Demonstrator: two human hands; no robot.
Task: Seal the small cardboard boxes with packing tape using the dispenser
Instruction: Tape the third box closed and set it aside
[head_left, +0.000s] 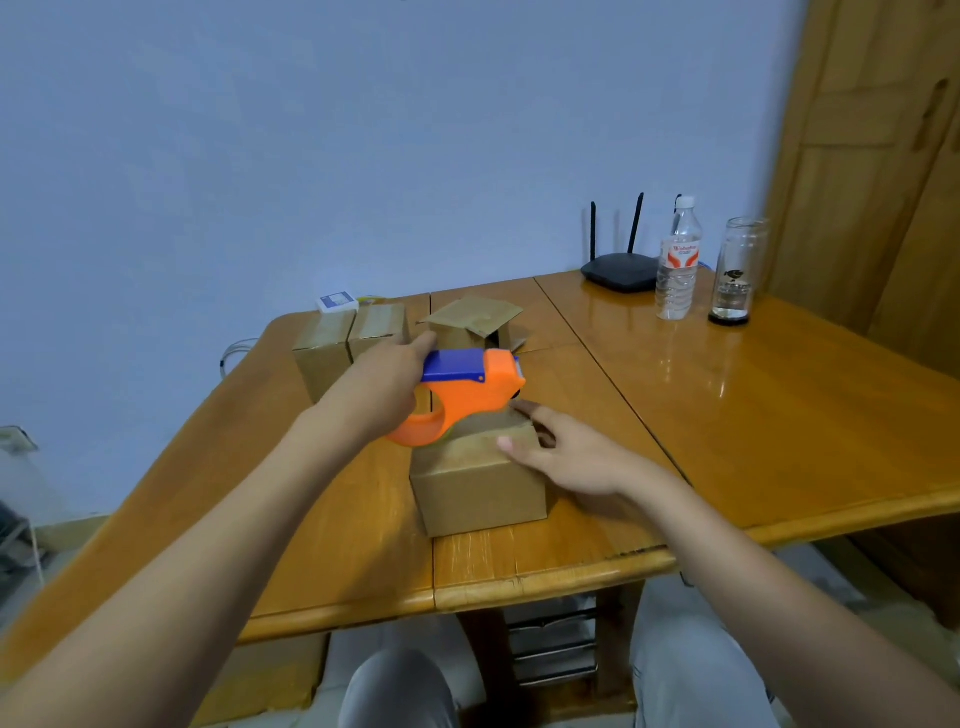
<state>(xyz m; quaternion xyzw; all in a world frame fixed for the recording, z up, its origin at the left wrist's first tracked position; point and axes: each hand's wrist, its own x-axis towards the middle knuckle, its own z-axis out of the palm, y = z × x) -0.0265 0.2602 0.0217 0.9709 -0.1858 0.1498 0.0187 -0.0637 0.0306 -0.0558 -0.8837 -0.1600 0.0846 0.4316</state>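
A small closed cardboard box (480, 483) stands on the wooden table (779, 415) in front of me. My left hand (384, 384) grips an orange and blue tape dispenser (467, 389) held over the far top edge of that box. My right hand (561, 452) rests on the box's right top corner, fingers spread, thumb on the lid. Two closed boxes (348, 348) stand side by side at the back left. Behind the dispenser sits another box with open flaps (475, 325).
At the back right stand a black router (621, 273), a plastic water bottle (678, 260) and a glass jar (737, 273). A small white and blue packet (336, 303) lies behind the two boxes. A wooden door (883, 156) is on the right. My knees show under the table edge.
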